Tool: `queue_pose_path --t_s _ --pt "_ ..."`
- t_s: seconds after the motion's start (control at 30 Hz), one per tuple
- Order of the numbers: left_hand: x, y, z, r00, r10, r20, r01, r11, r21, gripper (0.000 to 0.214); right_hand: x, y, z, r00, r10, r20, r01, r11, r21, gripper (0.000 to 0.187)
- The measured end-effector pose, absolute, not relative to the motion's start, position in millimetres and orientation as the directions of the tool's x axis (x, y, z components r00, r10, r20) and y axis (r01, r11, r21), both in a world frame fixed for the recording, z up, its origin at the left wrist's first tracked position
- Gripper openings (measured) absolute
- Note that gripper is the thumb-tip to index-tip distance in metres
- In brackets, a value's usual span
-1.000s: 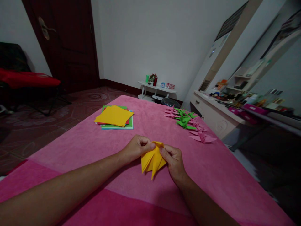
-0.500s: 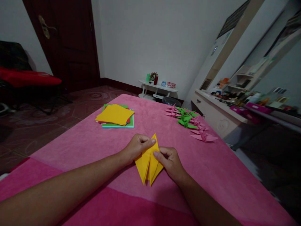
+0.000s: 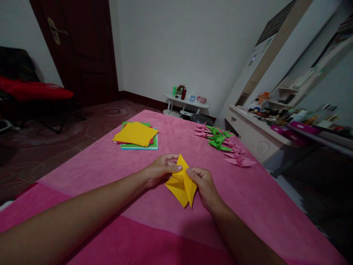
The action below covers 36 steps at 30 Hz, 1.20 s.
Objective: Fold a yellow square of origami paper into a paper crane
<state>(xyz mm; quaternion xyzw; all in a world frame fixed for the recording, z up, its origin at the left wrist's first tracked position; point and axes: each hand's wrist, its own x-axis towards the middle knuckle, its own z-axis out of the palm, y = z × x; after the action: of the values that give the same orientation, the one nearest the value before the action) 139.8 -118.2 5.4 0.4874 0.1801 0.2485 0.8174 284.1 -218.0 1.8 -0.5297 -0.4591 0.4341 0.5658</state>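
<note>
A folded yellow paper piece (image 3: 182,184) with pointed flaps is held just above the pink cloth (image 3: 116,169), pinched from both sides. My left hand (image 3: 158,171) grips its upper left edge with thumb and fingers. My right hand (image 3: 204,186) pinches its right side, fingers closed on the paper. A stack of coloured paper sheets (image 3: 136,135), yellow on top, lies farther back on the left.
A row of folded pink and green paper cranes (image 3: 222,144) lies at the back right of the cloth. Beyond are a small white table (image 3: 185,103), a cluttered dresser (image 3: 259,129) on the right, a dark door (image 3: 79,48) and a red-cushioned chair (image 3: 33,92).
The yellow piece has been turned and its flaps shifted; it now points down to the right, and both hands have risen slightly toward the far side.
</note>
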Motion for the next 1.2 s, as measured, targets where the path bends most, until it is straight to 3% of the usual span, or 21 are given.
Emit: queue_pose_path --t_s 0.1,0.23,0.3,0.37,0.47,0.57,0.63,0.7,0.83,0.93,1.0,1.2 --pt "141 -113 -1 0.808 0.588 -0.03 -0.275 0.422 0.864 0.065 286 -215 0 0.208 0.977 0.048 -0.077 0.065 -0.995 0.03" --pt "140 -113 0 0.802 0.597 0.039 -0.283 0.321 0.904 0.065 285 -214 3 0.246 0.969 0.024 -0.174 0.068 -0.982 0.027" --pt "138 -113 4 0.76 0.633 0.151 -0.29 0.121 0.949 0.053 285 -213 5 0.279 0.96 -0.001 -0.235 0.067 -0.97 0.027" --pt "136 -113 8 0.702 0.628 0.337 -0.273 -0.2 0.941 0.038 285 -213 7 0.326 0.945 -0.019 -0.287 0.08 -0.955 0.026" --pt "131 -112 12 0.66 0.489 0.57 -0.17 -0.643 0.747 0.03 286 -212 9 0.382 0.923 -0.038 -0.318 0.093 -0.943 0.026" --pt "129 -114 14 0.663 0.377 0.646 -0.122 -0.798 0.591 0.028 285 -212 7 0.368 0.929 -0.041 -0.296 0.075 -0.952 0.027" --pt "130 -116 15 0.645 0.39 0.657 -0.144 -0.783 0.605 0.021 286 -212 6 0.368 0.93 -0.017 -0.285 0.095 -0.954 0.029" --pt "132 -118 15 0.609 0.513 0.605 -0.152 -0.673 0.724 0.015 288 -212 5 0.397 0.917 0.026 -0.295 0.155 -0.943 0.034" --pt "138 -121 13 0.57 0.781 0.256 -0.186 -0.181 0.966 0.024 292 -214 5 0.433 0.883 0.184 -0.154 0.273 -0.95 0.036" --pt "141 -122 11 0.6 0.794 0.099 -0.28 0.092 0.955 0.029 290 -214 7 0.378 0.891 0.25 -0.009 0.274 -0.962 0.036" --pt "142 -122 10 0.642 0.765 0.052 -0.297 0.186 0.937 0.031 288 -214 7 0.334 0.916 0.221 -0.031 0.245 -0.969 0.036" --pt "144 -125 10 0.7 0.713 -0.033 -0.206 0.247 0.947 0.034 288 -212 6 0.326 0.935 0.142 -0.179 0.208 -0.961 0.035"
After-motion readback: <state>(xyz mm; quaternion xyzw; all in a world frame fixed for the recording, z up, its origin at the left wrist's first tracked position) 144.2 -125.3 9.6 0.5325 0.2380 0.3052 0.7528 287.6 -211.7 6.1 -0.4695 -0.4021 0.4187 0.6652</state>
